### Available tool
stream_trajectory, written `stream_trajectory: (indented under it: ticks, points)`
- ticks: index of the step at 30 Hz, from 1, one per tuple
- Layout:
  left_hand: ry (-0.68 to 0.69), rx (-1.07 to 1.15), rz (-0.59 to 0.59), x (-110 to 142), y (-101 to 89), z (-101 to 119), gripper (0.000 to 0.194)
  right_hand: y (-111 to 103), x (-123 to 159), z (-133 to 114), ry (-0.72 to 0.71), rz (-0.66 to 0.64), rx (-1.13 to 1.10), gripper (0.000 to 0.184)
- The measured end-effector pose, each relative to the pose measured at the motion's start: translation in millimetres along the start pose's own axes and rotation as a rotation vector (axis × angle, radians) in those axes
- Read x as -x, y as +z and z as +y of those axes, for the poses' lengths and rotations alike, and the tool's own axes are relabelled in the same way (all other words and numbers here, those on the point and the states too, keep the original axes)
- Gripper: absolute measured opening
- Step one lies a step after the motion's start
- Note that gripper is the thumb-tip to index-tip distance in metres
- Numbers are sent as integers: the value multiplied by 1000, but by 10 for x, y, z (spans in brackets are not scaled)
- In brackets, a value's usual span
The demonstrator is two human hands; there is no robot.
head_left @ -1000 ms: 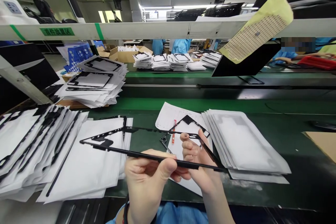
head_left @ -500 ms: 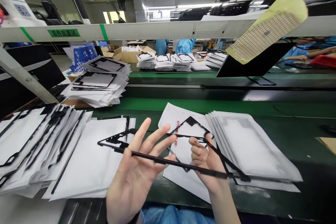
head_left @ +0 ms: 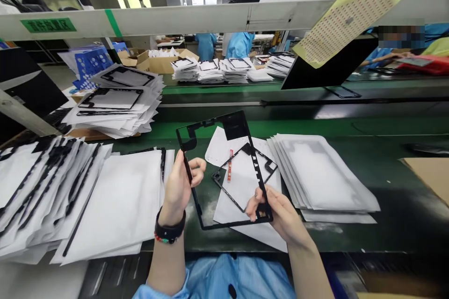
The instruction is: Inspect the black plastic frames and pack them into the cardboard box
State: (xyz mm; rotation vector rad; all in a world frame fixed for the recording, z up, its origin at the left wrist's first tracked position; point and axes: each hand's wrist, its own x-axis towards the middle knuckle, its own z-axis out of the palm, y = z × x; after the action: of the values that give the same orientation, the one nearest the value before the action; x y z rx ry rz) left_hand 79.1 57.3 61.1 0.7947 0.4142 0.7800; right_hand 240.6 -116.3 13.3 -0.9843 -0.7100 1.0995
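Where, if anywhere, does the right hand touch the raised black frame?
Touching. The head view shows the right hand holding the raised black frame near its lower right corner.

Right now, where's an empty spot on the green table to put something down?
The biggest bare bit of green table is on the right, between the white packets and the cardboard. It's crowded on the left, with the white stacks, and in the middle, where a red stick and a black frame lie on papers.
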Motion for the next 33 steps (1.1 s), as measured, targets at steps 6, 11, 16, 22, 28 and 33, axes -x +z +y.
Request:
stream_trajectory:
  ticks: [6,11,16,22,28,33]
  points:
    - [-32,23,-66,112,-66,-126,41,47,-59,-45,19,213,-80,36]
    - [-56,-52,-58,54,-175,-232,34,-38,-131,22,78,216,-97,34]
    - [-56,-78,-39,16,-229,-292,38,-128,-117,35,105,183,-71,34]
    - [-34,-105,-64,70,-229,-268,38,-200,-78,-36,23,135,61,31]
    - [14,-238,-54,105,-222,-367,46,-267,-52,1,4,116,312,40]
    - [216,-503,225,252,-530,-155,54,-647,-58,-9,-130,323,803,50]
